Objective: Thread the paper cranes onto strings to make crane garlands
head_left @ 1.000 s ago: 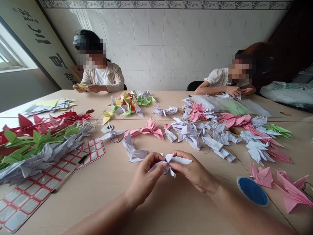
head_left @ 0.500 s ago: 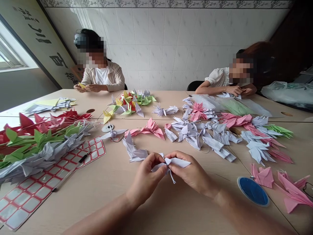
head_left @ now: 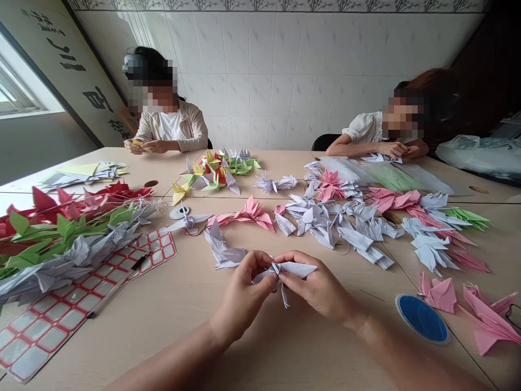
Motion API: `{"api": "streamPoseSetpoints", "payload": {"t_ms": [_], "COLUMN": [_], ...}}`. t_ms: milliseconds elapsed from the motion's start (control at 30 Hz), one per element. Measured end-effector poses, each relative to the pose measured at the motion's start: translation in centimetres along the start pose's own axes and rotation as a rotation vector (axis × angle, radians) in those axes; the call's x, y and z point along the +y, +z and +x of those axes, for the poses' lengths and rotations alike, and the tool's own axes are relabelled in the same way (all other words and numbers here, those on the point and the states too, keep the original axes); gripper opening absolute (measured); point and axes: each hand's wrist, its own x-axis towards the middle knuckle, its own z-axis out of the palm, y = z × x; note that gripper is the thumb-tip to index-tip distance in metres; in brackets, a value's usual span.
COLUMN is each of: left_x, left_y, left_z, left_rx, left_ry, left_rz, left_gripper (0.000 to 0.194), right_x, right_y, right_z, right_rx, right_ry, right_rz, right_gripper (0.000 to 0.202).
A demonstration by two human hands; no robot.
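Observation:
A pale lavender origami crane (head_left: 299, 269) is held above the table between both hands, its wings spread sideways and a thin strip hanging toward me. My left hand (head_left: 247, 288) pinches its left side near the centre with thumb and fingers. On the other side, my right hand (head_left: 321, 290) pinches the crane close to the middle, with the right wing lying over its fingers. Just beyond my left hand lie more lavender cranes (head_left: 222, 247). A pink crane (head_left: 252, 213) rests farther back.
Strung red, green and lavender cranes (head_left: 69, 233) cover the left, beside a red-edged label sheet (head_left: 52, 336) and a pen (head_left: 118, 285). Lavender cranes (head_left: 317, 217) lie to the right, near a round blue container (head_left: 422, 319). Two people (head_left: 179, 127) sit opposite, handling paper.
The crane's centre has turned slightly in my fingers, and its hanging strip has shifted a little. Both hands stay in nearly the same place.

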Motion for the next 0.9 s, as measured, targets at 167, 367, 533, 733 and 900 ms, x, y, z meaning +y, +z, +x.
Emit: {"api": "streamPoseSetpoints", "payload": {"t_ms": [167,367,533,733,900], "left_x": [0.14,-0.19,-0.04,0.18,-0.19], "left_y": [0.11,-0.16,-0.11,0.00,-0.04], "left_z": [-0.01,0.12,0.08,-0.08,0.08], "left_rx": [-0.005,0.010,0.005,-0.009,0.007], "left_ry": [-0.002,-0.010,-0.010,0.001,0.012], "left_rz": [-0.032,-0.045,-0.050,-0.048,-0.044], "left_gripper": [0.019,0.017,0.017,0.007,0.009], "right_x": [-0.10,-0.33,-0.39,-0.27,-0.14], "right_y": [0.06,-0.07,0.01,-0.07,0.04], "right_z": [-0.04,-0.15,-0.12,0.00,0.02], "right_rx": [0.028,0.005,0.009,-0.008,0.014], "right_ry": [-0.010,0.007,0.004,-0.045,0.007], "right_rz": [-0.007,0.004,-0.018,-0.030,-0.033], "right_gripper": [0.015,0.019,0.019,0.021,0.019]}}
